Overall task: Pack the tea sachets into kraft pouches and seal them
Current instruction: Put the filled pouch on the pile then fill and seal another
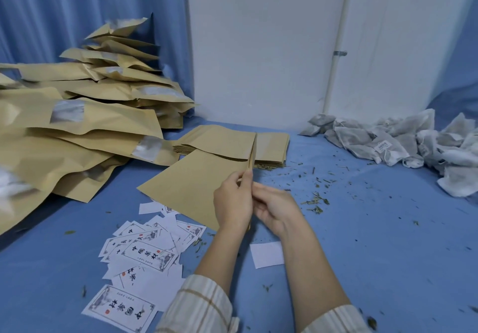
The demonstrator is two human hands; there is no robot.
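Head view: a flat kraft pouch is held up over the blue table, seen almost edge-on along its right side, and its lower edge is pinched between the thumb and fingers of the left hand. The right hand is brought against the same edge, fingers curled toward it, though whether the paper is actually gripped there cannot be told. No sachet can be seen inside yet, so the mouth is judged to be in the middle of being worked open. Just behind, a stack of empty pouches is lying flat; off to the right, well apart, the tea sachets are heaped by the wall. A big pile of windowed pouches is banked up on the left, and printed labels are scattered in front. Loose tea fragments are strewn across the cloth, so bits could be caught in the seal strip, and a two-layer pinch could leave the mouth stuck shut.
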